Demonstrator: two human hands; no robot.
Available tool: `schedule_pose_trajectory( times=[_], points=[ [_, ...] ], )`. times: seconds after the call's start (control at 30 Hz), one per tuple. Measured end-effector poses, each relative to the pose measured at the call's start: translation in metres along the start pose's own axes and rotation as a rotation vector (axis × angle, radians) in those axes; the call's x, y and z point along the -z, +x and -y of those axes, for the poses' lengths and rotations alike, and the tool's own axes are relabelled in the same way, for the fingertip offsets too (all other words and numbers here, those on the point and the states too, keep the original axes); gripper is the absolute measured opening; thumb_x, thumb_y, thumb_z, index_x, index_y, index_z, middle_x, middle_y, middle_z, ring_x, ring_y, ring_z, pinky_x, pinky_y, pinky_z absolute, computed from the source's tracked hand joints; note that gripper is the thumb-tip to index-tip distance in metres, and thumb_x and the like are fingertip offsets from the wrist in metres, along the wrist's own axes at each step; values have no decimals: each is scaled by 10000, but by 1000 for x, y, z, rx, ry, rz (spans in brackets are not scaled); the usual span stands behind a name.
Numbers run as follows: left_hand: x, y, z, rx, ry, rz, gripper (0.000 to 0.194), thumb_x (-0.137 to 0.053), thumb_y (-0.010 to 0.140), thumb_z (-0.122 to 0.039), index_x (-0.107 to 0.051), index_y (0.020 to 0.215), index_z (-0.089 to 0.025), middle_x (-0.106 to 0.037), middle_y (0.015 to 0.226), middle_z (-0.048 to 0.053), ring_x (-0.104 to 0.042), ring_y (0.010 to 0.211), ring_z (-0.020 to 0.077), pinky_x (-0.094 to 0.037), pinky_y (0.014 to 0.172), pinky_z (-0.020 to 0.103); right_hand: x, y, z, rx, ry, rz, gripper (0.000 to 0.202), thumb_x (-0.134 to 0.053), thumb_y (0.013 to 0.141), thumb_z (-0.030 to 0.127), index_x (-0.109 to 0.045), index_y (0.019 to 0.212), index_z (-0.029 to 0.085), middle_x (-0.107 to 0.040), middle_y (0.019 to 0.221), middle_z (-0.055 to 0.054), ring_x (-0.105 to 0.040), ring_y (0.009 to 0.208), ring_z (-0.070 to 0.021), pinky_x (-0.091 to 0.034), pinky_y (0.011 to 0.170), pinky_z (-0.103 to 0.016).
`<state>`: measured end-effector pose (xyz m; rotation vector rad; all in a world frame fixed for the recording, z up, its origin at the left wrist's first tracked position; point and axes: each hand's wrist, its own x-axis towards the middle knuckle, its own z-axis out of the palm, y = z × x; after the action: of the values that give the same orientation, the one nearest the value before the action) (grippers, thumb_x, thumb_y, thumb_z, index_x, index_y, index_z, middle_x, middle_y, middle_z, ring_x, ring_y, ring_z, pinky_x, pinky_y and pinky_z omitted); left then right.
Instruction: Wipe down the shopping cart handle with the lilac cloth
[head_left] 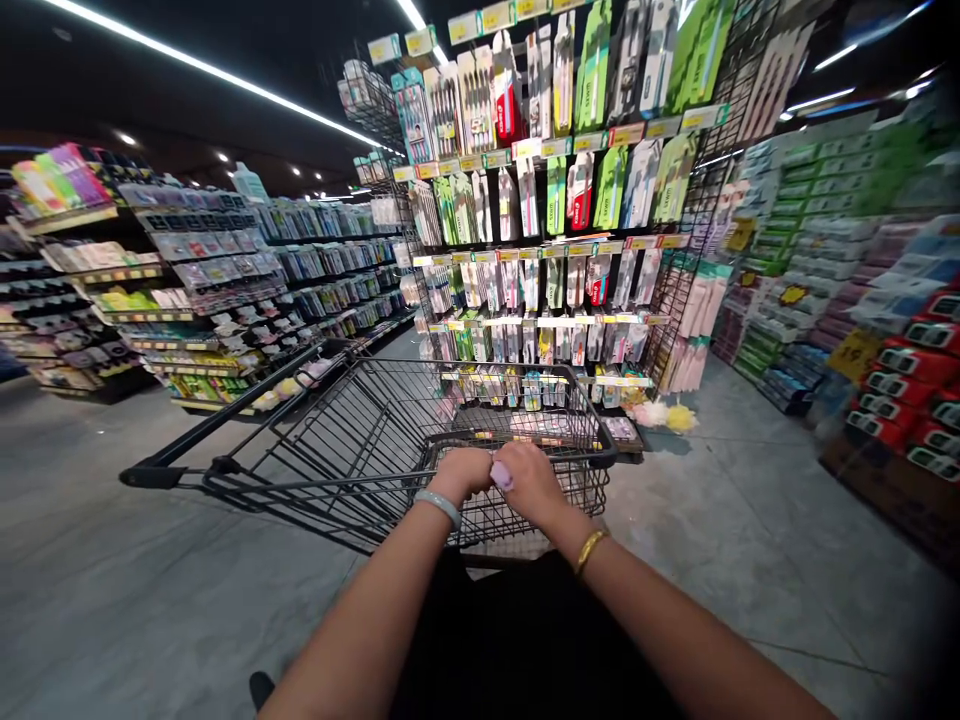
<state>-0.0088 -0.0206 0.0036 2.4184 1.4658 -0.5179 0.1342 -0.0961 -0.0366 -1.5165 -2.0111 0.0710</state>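
A dark wire shopping cart [375, 470] stands in front of me, its long side stretching away to the left. My left hand [463, 472], with a pale bangle at the wrist, is closed on the cart's near rim. Right beside it, my right hand [531, 482] is also closed at the rim, and a gold bracelet sits on that wrist. Between the two hands shows a small lilac thing [501, 476], against the right thumb; its kind I cannot make out. The fingertips are hidden under the hands.
Ahead rises a wire rack [540, 245] hung with packaged toothbrushes. Shelves of goods [202, 270] line the left side. To the right are stacked red packs [911, 370] and green packages [795, 200]. Fluffy balls [679, 417] lie at the rack's foot, above grey floor [712, 560].
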Motion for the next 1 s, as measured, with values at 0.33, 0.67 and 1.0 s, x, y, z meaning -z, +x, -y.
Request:
schedule_pose_trajectory(
  times=[0.33,0.67,1.0],
  points=[
    [-3,4,-3,-2,-11,-51,474,-602,804,-621,-753,817,-172,-736,764,125,-717,790,258,-543,791,334,34,-2,-25,-298,-301,118,263,-538,803,126,-640,1017,239,-640,1009,-70,-579,925,-223,-360,747,-309],
    [0,2,-6,-65,26,-70,449,-608,788,-620,-728,781,-188,-729,753,78,-678,675,202,-529,707,288,29,-15,-41,-64,-245,74,329,-551,854,169,-579,1175,232,-628,1125,-57,-540,1040,-204,-358,866,-295],
    [8,-46,64,1,47,-141,883,-111,848,-825,-675,619,-186,-708,742,126,-662,723,249,-496,784,333,62,-10,-76,-346,-350,136,232,-538,821,122,-625,1023,197,-662,1024,-107,-603,927,-232,-384,771,-313]
  ],
)
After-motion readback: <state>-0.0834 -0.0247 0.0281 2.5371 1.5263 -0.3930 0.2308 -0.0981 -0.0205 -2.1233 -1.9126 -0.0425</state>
